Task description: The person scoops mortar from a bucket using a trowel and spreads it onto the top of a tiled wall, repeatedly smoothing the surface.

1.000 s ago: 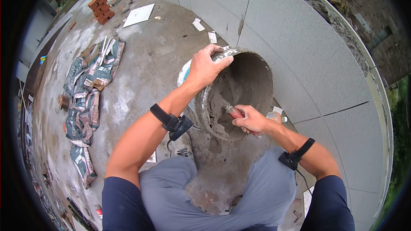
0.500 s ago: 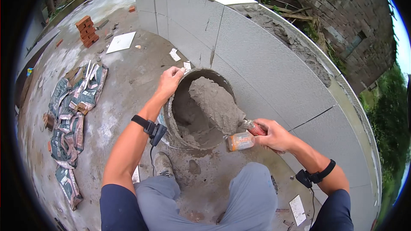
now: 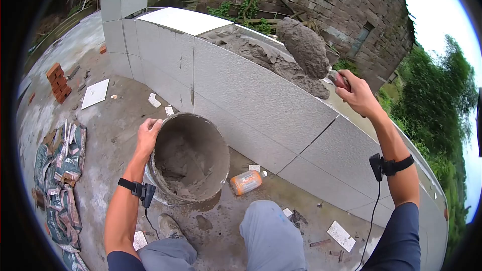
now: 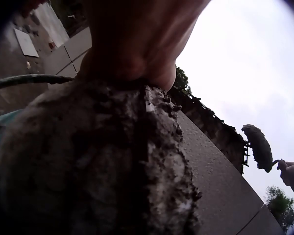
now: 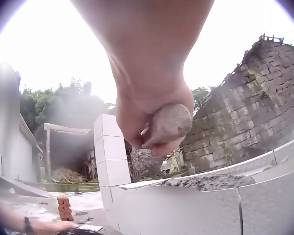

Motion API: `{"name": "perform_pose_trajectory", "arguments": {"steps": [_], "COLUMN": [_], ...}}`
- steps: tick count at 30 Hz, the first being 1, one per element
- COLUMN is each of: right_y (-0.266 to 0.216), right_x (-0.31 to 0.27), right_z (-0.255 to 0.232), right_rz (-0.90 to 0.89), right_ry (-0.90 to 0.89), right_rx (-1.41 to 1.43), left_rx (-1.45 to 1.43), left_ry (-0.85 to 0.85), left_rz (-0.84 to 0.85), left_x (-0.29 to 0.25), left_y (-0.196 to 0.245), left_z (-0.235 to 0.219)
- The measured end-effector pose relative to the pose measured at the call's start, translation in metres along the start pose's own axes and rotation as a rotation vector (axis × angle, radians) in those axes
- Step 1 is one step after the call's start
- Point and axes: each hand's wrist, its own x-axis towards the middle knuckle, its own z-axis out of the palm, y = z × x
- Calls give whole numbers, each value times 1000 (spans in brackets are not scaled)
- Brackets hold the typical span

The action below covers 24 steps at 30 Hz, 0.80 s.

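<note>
My left hand (image 3: 149, 134) grips the near-left rim of a mortar bucket (image 3: 217, 143), which stands on the ground with wet grey mortar (image 3: 183, 173) in its bottom. The caked rim (image 4: 166, 161) fills the left wrist view below that hand. Raised on the right, my right hand (image 3: 360, 95) holds a trowel by its red handle (image 3: 343, 80). A thick heap of mortar (image 3: 304, 47) covers the blade and hides it. In the head view this load overlaps the top of the tiled wall (image 3: 251, 90). The handle's rounded end (image 5: 172, 121) pokes out of my fist in the right wrist view.
A strip of rough mortar (image 3: 256, 55) lies along the wall top, beside a white tile (image 3: 183, 20). An orange-labelled bottle (image 3: 247, 182) lies right of the bucket. Crumpled bags (image 3: 60, 180), stacked bricks (image 3: 58, 83) and tile pieces (image 3: 341, 236) are on the ground.
The right hand has scooped mortar from the bucket and lifted the loaded trowel up and right to the wall top. The left hand stays on the rim; the bucket, tilted earlier, stands more upright.
</note>
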Motion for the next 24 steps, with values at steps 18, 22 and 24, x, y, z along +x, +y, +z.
{"name": "perform_pose_trajectory", "arguments": {"steps": [18, 22, 24], "right_y": [-76, -122, -142], "right_x": [-42, -60, -53], "right_z": [35, 175, 245], "right_rz": [-254, -414, -473], "right_ry": [-168, -503, -543], "right_rx": [-92, -104, -184], "left_rx": [44, 70, 74], "left_ry": [-41, -54, -46], "left_rz": [16, -20, -21], "left_x": [-6, -14, -17], "left_y": [2, 15, 17], "left_z": [2, 8, 12]}}
